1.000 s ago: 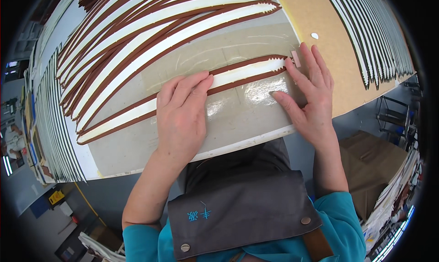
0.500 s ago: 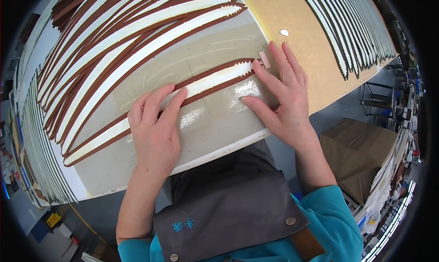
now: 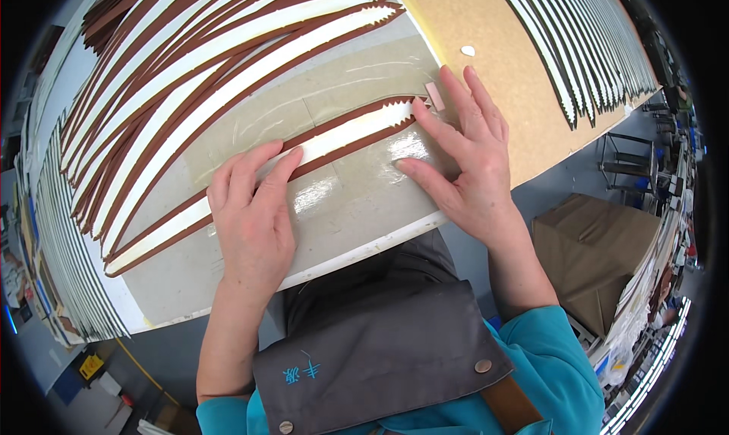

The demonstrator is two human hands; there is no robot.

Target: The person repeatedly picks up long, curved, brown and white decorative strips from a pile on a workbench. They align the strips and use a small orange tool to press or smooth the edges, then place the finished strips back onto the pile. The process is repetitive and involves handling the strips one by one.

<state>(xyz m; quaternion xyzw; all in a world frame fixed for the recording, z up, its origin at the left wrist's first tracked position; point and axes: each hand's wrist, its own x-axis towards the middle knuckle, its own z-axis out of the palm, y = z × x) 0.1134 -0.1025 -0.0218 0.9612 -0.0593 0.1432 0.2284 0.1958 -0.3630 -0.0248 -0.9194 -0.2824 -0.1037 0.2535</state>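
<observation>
A long brown strip (image 3: pixel 334 137) with a white band down its middle lies slantwise on the grey sheet, its notched end toward the right. My left hand (image 3: pixel 254 215) rests over the strip's middle, fingers slightly bent and apart, fingertips on its upper brown edge and white band. At the notched end, my right hand (image 3: pixel 474 158) touches the tip with its index finger. Its other fingers are spread and its thumb rests on the sheet below the strip. A small pink block (image 3: pixel 433 97) lies beside that tip.
A pile of similar brown-and-white strips (image 3: pixel 220 123) covers the table's far left. Black-edged white strips (image 3: pixel 585 47) lie in a row at the far right, on tan board (image 3: pixel 456 17). A small white piece (image 3: pixel 468 51) sits there. Past the right table edge stands a brown-covered box (image 3: pixel 596 245).
Both hands have shifted very slightly left, and the strip's notched end shows a little further left. The fingers keep nearly the same pose on the strip.
</observation>
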